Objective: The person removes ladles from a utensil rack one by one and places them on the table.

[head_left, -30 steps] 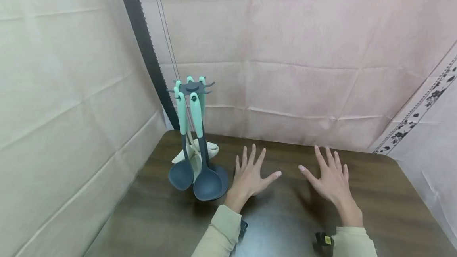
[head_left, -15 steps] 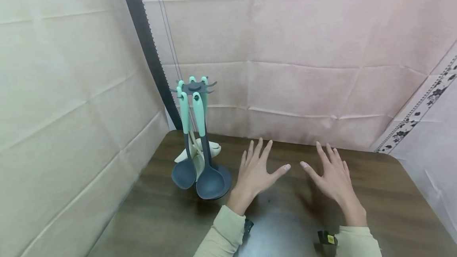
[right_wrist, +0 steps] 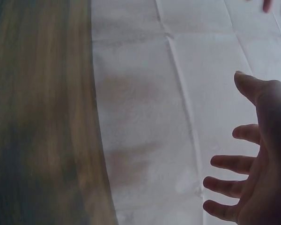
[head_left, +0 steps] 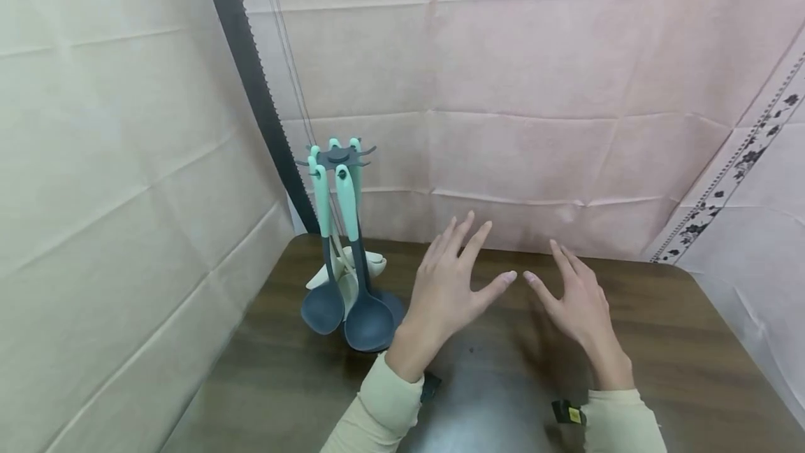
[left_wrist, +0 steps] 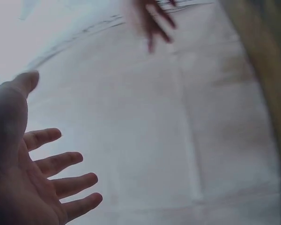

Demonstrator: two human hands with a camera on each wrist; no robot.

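My left hand [head_left: 443, 292] hovers over the table with spread fingers and holds nothing. To its right, my right hand [head_left: 577, 303] is also raised with its fingers extended and nothing in it. Both thumbs point inward at each other, a small gap between them. Just left of the left hand stands a utensil rack [head_left: 338, 156] hung with kitchen tools by mint-green handles. A dark ladle [head_left: 369, 324] hangs at its front, beside a second dark spoon-like utensil [head_left: 323, 307]. In the left wrist view, the palm and fingers [left_wrist: 68, 187] show against the cloth.
Pale objects [head_left: 375, 263] sit low behind the hanging tools. The dark wooden table [head_left: 503, 411] ends at a pinkish cloth backdrop [head_left: 522, 89], with a cream cloth wall [head_left: 126, 194] on the left and a floral-bordered cloth [head_left: 748, 159] on the right.
My left hand has lifted and tilted, its fingertips now higher in the head view. The right hand has turned slightly, its fingers closer together. The rack stays where it was.
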